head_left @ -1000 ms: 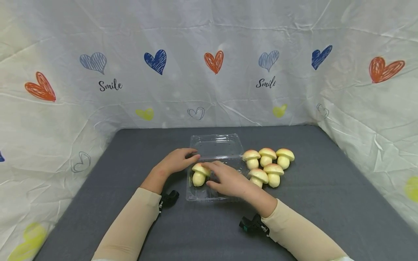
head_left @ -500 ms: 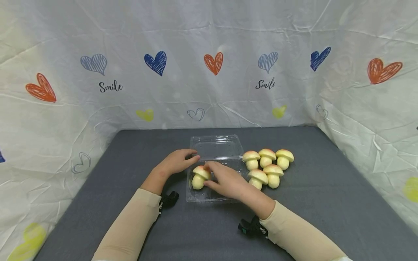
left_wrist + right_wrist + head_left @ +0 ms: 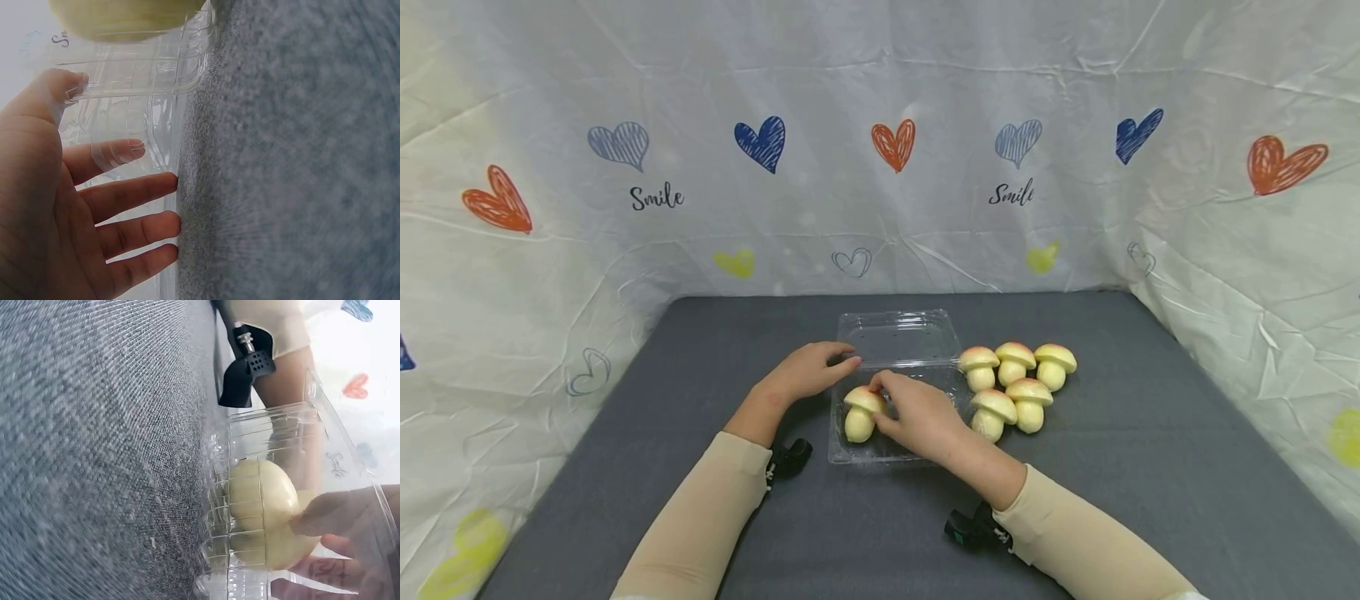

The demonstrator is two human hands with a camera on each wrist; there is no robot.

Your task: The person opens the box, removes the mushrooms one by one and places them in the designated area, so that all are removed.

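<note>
A cream mushroom-shaped piece with a reddish-topped cap (image 3: 860,423) stands in the left part of a clear plastic clamshell box (image 3: 891,457). My right hand (image 3: 921,418) holds this mushroom from its right side, forefinger at the cap and thumb lower down. In the right wrist view the mushroom (image 3: 265,487) shows through the box wall, with the thumb against it. My left hand (image 3: 805,371) is at the box's left edge near the hinge. The left wrist view shows the left hand's (image 3: 81,206) fingers spread and fairly straight beside the clear plastic.
The box's lid (image 3: 898,337) lies folded back behind it. Several similar mushrooms (image 3: 1028,408) are grouped to the right of the box, the nearest close to its edge. A dark grey cloth (image 3: 1135,467) covers the table. A white curtain (image 3: 820,208) with printed hearts hangs behind.
The mushroom in the box has shifted slightly toward me and stands more upright, with my right hand moving along. My left hand has stayed in place.
</note>
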